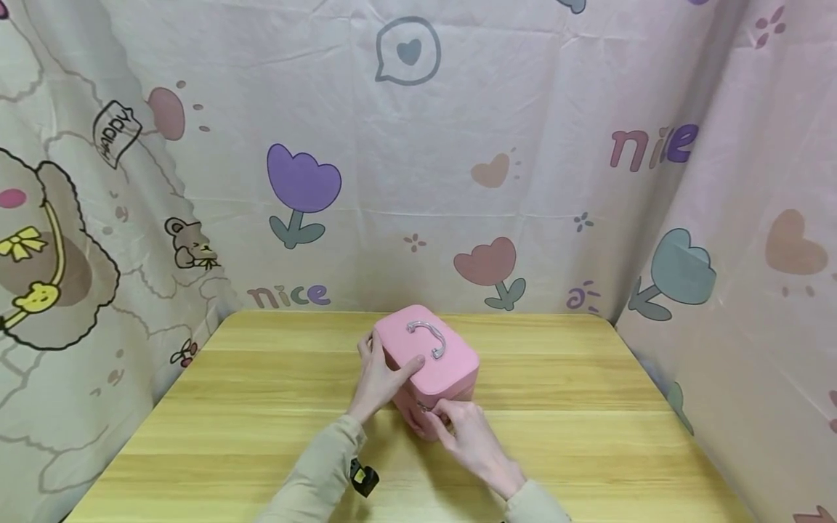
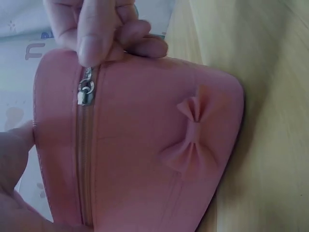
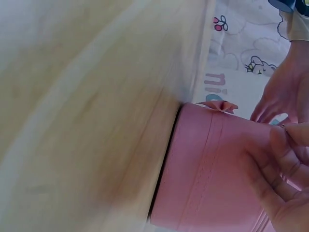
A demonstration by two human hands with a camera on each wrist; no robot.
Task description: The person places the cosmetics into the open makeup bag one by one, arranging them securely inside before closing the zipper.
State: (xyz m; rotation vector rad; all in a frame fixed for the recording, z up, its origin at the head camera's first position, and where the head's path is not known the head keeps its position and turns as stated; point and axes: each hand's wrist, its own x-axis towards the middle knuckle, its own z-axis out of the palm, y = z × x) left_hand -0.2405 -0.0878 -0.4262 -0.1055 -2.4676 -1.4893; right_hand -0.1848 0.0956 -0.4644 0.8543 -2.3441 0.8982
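A pink zippered case (image 1: 428, 356) stands on the table, with a silver handle (image 1: 428, 338) on its lid. My left hand (image 1: 379, 378) grips it from the left, thumb on the lid and fingers down the side. At the near corner my right hand (image 1: 467, 436) pinches the zipper pull (image 2: 87, 75) between thumb and finger. In the left wrist view the metal zipper slider (image 2: 86, 94) sits just below those fingertips, and the zipper teeth below it look closed. A pink bow (image 2: 193, 130) decorates the case front.
The light wooden table (image 1: 261, 407) reaches back to a printed cloth (image 1: 405, 145), which also hangs at both sides. A small black device (image 1: 363, 478) is at my left wrist, just above the table's near part.
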